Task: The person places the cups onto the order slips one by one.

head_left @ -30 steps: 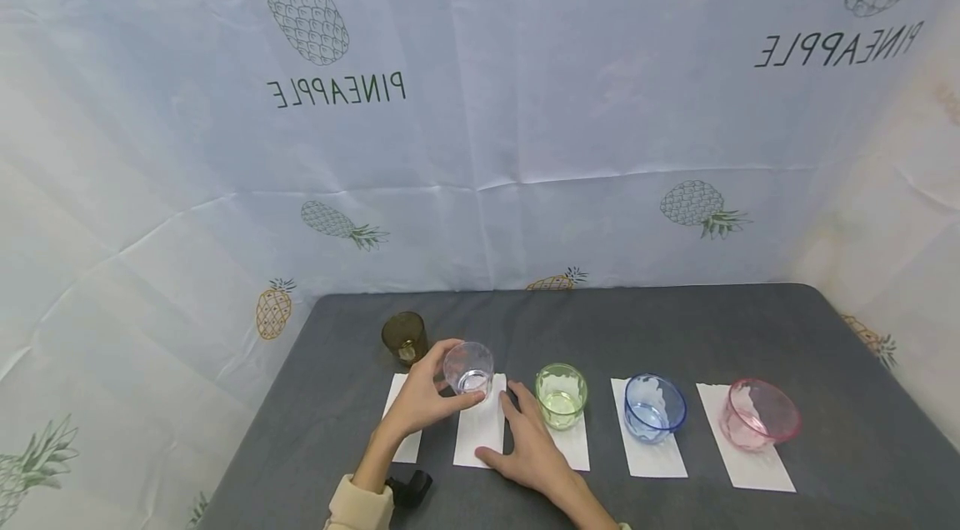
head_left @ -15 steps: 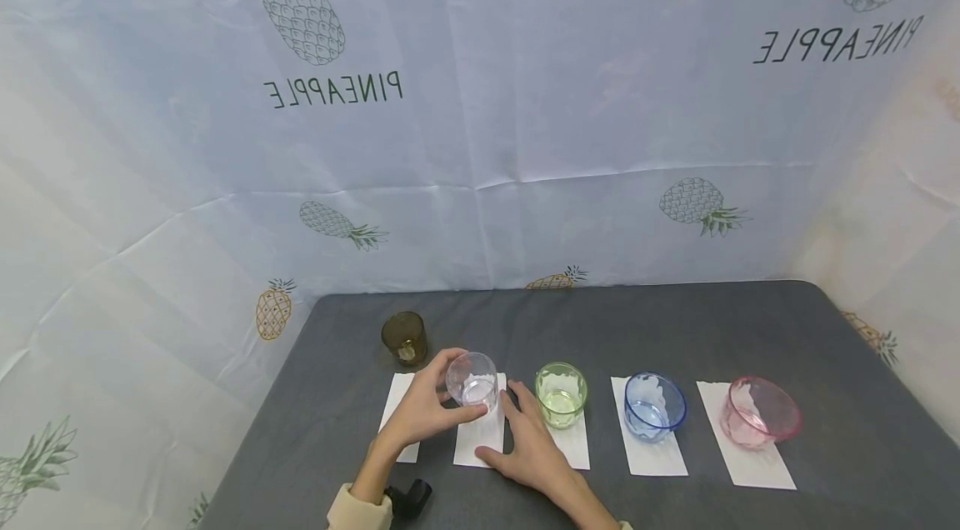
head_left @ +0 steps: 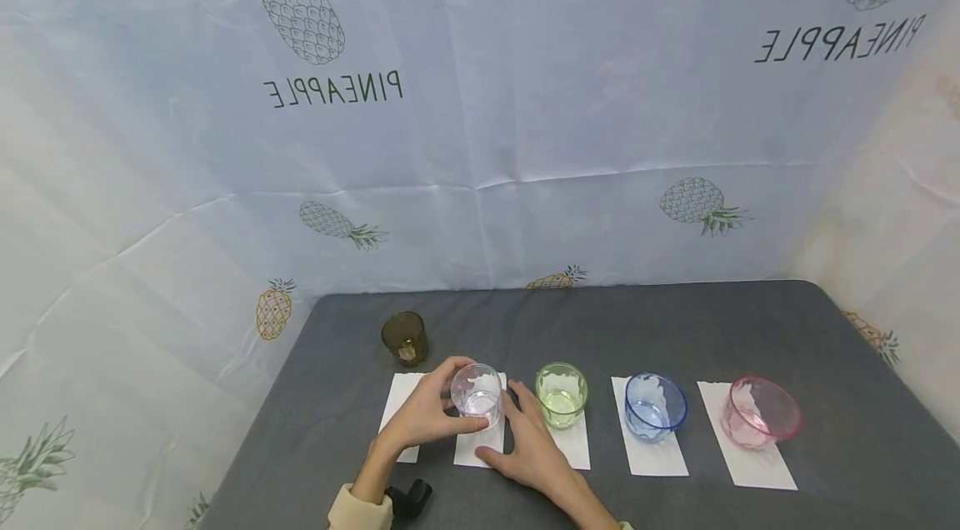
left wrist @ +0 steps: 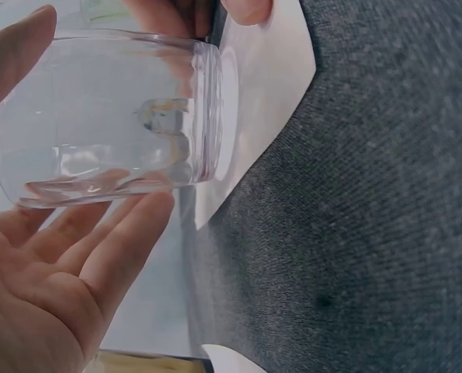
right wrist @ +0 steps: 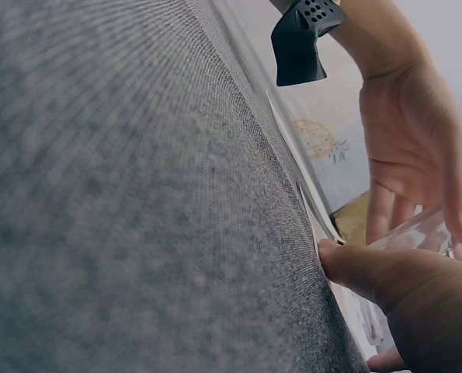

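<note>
My left hand (head_left: 431, 409) holds a clear glass cup (head_left: 477, 397) upright, thumb on one side and fingers on the other. In the left wrist view the base of the clear cup (left wrist: 137, 109) is right at a white paper strip (left wrist: 273, 78). My right hand (head_left: 531, 447) lies beside that strip (head_left: 474, 451), its thumb (right wrist: 355, 264) touching the paper and its fingers stretched past the cup's right side. A green cup (head_left: 561, 397) stands just right of the right hand. Behind the left hand is a dark amber cup (head_left: 405, 338).
Further right, a blue cup (head_left: 655, 409) and a pink cup (head_left: 757, 413) each stand on a white strip. Another strip (head_left: 397, 397) lies partly under the left hand. The grey table (head_left: 720, 330) backs onto a pineapple-print curtain (head_left: 585, 97).
My left hand has brought the clear cup toward me, slightly right and down onto the middle strip. The right hand and the other cups have stayed in place.
</note>
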`<state>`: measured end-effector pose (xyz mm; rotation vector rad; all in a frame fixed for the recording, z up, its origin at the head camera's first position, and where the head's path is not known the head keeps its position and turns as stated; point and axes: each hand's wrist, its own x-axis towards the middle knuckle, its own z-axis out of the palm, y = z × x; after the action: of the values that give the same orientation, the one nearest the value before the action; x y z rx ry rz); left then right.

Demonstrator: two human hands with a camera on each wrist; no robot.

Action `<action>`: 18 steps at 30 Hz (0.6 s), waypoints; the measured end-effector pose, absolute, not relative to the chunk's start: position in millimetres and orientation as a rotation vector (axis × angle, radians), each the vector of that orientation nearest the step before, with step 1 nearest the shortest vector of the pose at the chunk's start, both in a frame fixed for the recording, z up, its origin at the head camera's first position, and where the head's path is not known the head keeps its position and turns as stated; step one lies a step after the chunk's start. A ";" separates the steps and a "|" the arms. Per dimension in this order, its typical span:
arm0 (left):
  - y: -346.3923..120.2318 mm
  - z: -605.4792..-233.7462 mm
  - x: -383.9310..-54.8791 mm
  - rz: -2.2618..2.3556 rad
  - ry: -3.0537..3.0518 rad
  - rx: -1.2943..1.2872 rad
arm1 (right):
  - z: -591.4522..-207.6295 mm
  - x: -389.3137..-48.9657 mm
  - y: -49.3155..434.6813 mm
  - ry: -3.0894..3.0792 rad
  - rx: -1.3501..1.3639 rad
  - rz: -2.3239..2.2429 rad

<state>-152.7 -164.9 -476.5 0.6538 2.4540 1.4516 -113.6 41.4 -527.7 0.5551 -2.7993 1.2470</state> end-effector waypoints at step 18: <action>-166.2 -482.3 -154.9 1.397 2.483 0.659 | -529.4 -114.0 41.6 -2.790 0.547 1.234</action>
<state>-154.9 -166.2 -482.3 0.6592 2.4826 1.3975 -114.0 41.6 -529.4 0.5467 -2.7900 1.2339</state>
